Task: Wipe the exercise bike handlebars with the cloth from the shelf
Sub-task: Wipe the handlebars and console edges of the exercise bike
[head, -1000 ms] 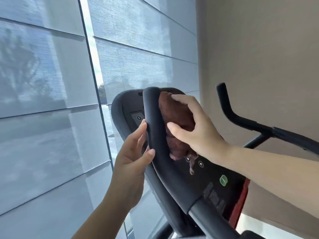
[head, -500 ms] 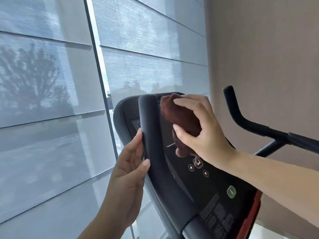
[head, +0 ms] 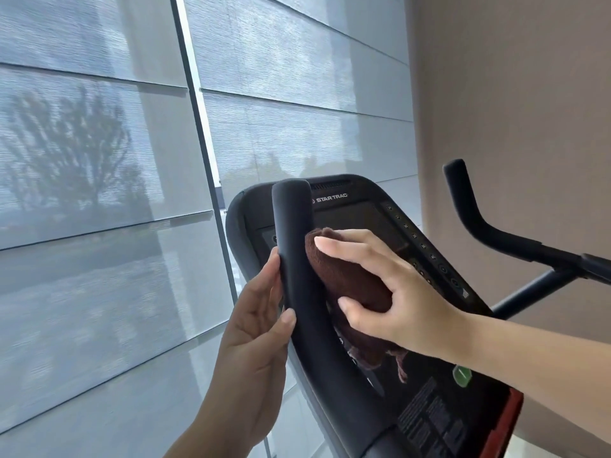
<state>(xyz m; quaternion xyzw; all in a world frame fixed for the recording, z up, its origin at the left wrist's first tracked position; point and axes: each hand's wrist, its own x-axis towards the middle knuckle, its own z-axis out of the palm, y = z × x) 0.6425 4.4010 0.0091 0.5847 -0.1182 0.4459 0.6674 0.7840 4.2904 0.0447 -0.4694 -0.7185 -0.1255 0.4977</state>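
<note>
With the right hand (head: 393, 292) pinching the cloth (head: 344, 279) against the handlebar (head: 297, 259) and the left hand (head: 258, 328) spread behind it, the cloth's trailing edge may brush the console (head: 429, 408) buttons beside the handlebar.

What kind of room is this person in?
Probably a gym or fitness room: a Star Trac exercise bike console with padded handlebars, beside tall windows with sheer blinds.
</note>
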